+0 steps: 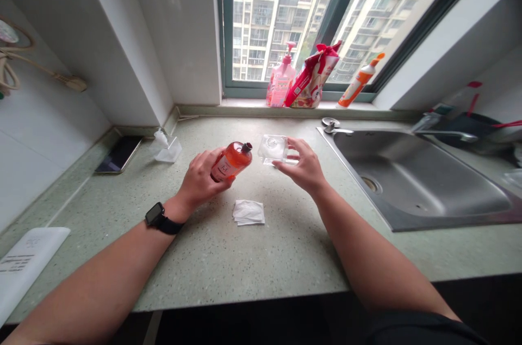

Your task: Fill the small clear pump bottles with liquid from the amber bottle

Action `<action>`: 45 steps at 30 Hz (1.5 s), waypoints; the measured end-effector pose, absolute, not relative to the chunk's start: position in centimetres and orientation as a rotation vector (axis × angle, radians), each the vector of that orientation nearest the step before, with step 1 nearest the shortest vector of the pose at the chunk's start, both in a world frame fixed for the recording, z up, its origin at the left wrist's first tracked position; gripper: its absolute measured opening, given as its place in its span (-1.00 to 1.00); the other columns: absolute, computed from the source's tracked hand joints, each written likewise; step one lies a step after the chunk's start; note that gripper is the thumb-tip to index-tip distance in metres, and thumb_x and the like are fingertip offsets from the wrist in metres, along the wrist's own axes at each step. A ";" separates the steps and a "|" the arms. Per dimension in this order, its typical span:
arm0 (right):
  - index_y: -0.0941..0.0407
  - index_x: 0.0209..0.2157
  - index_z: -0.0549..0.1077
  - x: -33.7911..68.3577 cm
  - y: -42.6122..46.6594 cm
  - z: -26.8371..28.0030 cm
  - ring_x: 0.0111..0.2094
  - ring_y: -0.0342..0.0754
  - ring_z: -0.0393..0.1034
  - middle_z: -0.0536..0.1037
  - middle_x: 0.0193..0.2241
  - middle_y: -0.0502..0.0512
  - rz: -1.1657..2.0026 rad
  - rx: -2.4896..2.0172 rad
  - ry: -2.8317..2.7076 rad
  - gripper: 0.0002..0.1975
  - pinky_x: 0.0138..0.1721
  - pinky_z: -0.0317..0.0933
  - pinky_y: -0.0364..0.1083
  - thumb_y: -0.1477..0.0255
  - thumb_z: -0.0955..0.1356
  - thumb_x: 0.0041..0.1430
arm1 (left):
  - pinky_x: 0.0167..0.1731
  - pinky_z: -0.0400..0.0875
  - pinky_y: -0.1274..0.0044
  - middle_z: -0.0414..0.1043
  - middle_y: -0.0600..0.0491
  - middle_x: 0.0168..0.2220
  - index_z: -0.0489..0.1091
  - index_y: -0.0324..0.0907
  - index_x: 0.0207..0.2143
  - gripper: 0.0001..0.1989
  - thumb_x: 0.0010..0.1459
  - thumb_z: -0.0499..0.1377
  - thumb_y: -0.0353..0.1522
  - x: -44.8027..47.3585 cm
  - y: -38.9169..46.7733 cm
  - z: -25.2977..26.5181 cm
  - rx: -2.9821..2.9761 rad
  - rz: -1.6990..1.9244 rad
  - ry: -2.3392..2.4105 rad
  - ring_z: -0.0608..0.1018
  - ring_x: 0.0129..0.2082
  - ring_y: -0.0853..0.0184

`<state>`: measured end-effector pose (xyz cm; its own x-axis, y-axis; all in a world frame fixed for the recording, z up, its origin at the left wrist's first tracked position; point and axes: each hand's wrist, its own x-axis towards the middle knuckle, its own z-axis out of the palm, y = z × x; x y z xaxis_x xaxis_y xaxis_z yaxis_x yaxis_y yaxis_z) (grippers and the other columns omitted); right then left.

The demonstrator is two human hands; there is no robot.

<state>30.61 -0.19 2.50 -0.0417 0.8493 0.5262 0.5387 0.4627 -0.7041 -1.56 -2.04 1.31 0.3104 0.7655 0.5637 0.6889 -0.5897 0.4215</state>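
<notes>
My left hand (204, 173) is wrapped round an orange-red bottle (236, 159) with a pale label. The bottle tilts to the right, and its dark narrow neck shows no cap. Just right of that neck, my right hand (304, 165) grips a clear square plastic container (274, 148) between thumb and fingers. A small gap separates the bottle mouth from the container. Below them on the counter lies a folded white tissue (248, 212). Left of the bottle stands a small clear square container (167, 150) with a whitish pump-like piece at its top.
A phone (119, 154) lies at the counter's back left, a white flat object (30, 258) nearer. The steel sink (428, 171) is on the right, a drain strainer (331, 124) at its corner. A pink pump bottle (281, 81), red bag (314, 78) and orange-white bottle (359, 82) line the windowsill.
</notes>
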 end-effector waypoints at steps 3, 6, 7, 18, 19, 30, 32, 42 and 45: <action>0.00 0.20 0.52 30.7 -0.3 2.4 0.03 0.22 0.53 0.56 0.05 0.22 0.275 -1.180 -1.744 -0.31 -0.12 0.66 0.22 0.10 0.58 0.05 | 0.17 0.44 0.15 0.54 -0.11 0.11 0.32 -0.09 0.36 -0.27 0.18 0.39 -0.20 -1.4 -2.2 1.6 2.502 1.115 1.366 0.56 0.05 0.01; -0.02 0.24 0.49 30.7 -0.4 2.3 0.04 0.23 0.52 0.57 0.06 0.21 0.175 -1.154 -1.776 -0.32 -0.10 0.65 0.24 0.12 0.56 0.10 | 0.15 0.43 0.14 0.54 -0.11 0.07 0.32 -0.09 0.38 -0.25 0.18 0.40 -0.19 -1.3 -2.3 1.6 2.525 1.076 1.371 0.55 0.02 0.02; -0.04 0.25 0.48 30.6 -0.5 2.3 0.05 0.23 0.52 0.57 0.06 0.21 0.147 -1.145 -1.786 -0.32 -0.09 0.65 0.24 0.13 0.56 0.12 | 0.14 0.43 0.13 0.53 -0.11 0.07 0.32 -0.08 0.38 -0.25 0.18 0.40 -0.18 -1.2 -2.4 1.6 2.530 1.066 1.371 0.54 0.01 0.02; -0.14 0.40 0.33 30.7 -0.8 2.2 0.19 0.29 0.43 0.50 0.17 0.21 -0.028 -1.147 -1.910 -0.26 0.18 0.50 0.35 0.27 0.52 0.21 | 0.11 0.44 0.16 0.51 -0.07 0.02 0.33 -0.02 0.40 -0.22 0.18 0.42 -0.13 -1.0 -2.9 1.8 2.550 1.029 1.402 0.52 -0.04 0.05; -0.15 0.40 0.32 30.6 -0.8 2.2 0.20 0.29 0.43 0.50 0.18 0.20 -0.028 -1.159 -1.917 -0.25 0.18 0.49 0.35 0.28 0.52 0.21 | 0.10 0.44 0.16 0.50 -0.07 0.01 0.33 -0.02 0.40 -0.21 0.17 0.42 -0.13 -1.0 -2.9 1.8 2.554 1.022 1.407 0.52 -0.04 0.05; -0.15 0.42 0.32 30.3 -1.3 2.4 0.24 0.36 0.39 0.51 0.18 0.21 -0.127 -1.160 -1.948 -0.20 0.31 0.34 0.44 0.37 0.51 0.18 | 0.08 0.43 0.16 0.50 -0.07 -0.01 0.35 -0.03 0.40 -0.20 0.17 0.43 -0.07 -0.8 -3.0 1.8 2.568 0.999 1.447 0.52 -0.05 0.03; -0.16 0.42 0.31 30.2 -1.3 2.4 0.24 0.35 0.40 0.51 0.18 0.21 -0.147 -1.140 -1.943 -0.21 0.30 0.35 0.43 0.39 0.51 0.19 | 0.08 0.43 0.18 0.50 -0.07 -0.01 0.35 -0.02 0.41 -0.20 0.17 0.43 -0.06 -0.8 -3.1 1.8 2.573 0.987 1.455 0.52 -0.04 0.03; -0.20 0.49 0.22 30.1 -1.4 2.5 0.25 0.34 0.40 0.46 0.21 0.21 -0.181 -1.108 -1.956 -0.10 0.28 0.41 0.39 0.48 0.49 0.17 | 0.09 0.44 0.17 0.54 -0.08 0.00 0.35 -0.05 0.39 -0.23 0.21 0.41 -0.02 -0.7 -3.1 1.8 2.556 0.981 1.418 0.57 -0.01 0.02; -0.23 0.50 0.19 30.1 -1.4 2.5 0.25 0.34 0.39 0.45 0.20 0.20 -0.204 -1.087 -1.959 -0.07 0.28 0.41 0.40 0.50 0.48 0.18 | 0.12 0.43 0.15 0.56 -0.10 0.06 0.35 -0.04 0.39 -0.23 0.21 0.41 -0.02 -0.6 -3.1 1.8 2.555 0.986 1.408 0.58 0.03 0.00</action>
